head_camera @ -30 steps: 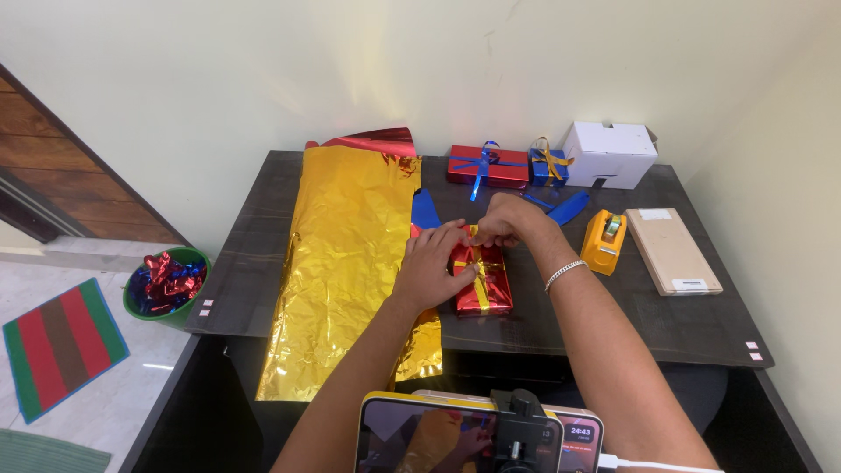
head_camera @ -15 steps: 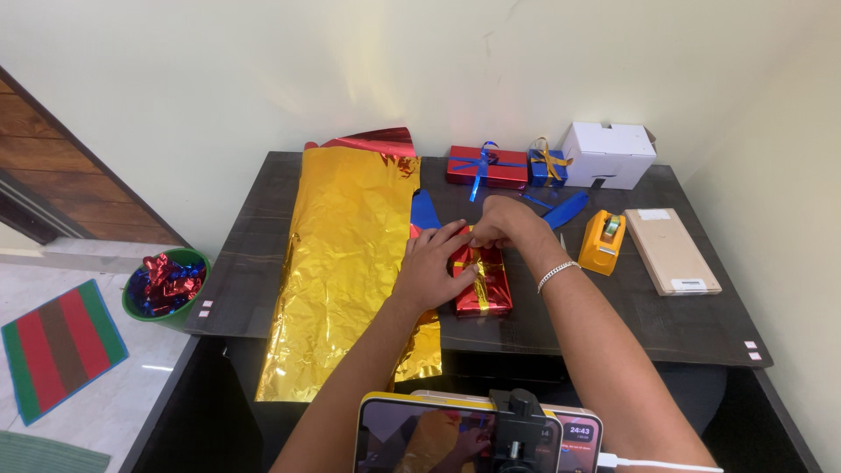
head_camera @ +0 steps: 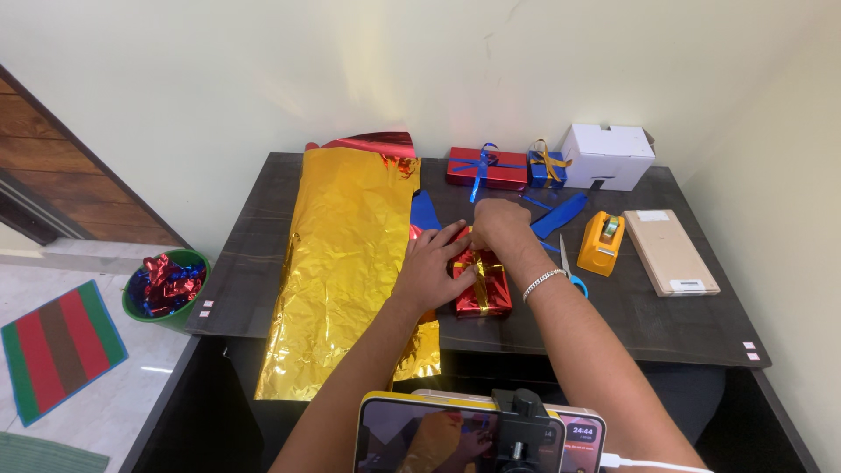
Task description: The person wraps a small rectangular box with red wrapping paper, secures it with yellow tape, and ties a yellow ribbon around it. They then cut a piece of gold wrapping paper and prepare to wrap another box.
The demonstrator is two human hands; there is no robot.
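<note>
Red gift box (head_camera: 483, 287), gold ribbon (head_camera: 479, 273), both hands touching

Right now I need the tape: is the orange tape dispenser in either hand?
No, the orange tape dispenser stands alone on the table, right of both hands on the red gift box.

A small red parcel (head_camera: 480, 285) with gold ribbon lies mid-tabletop under both hands; a red parcel (head_camera: 486, 168), blue parcel (head_camera: 547, 169) and white box (head_camera: 607, 156) line the back; a phone screen (head_camera: 477, 435) glows below
</note>
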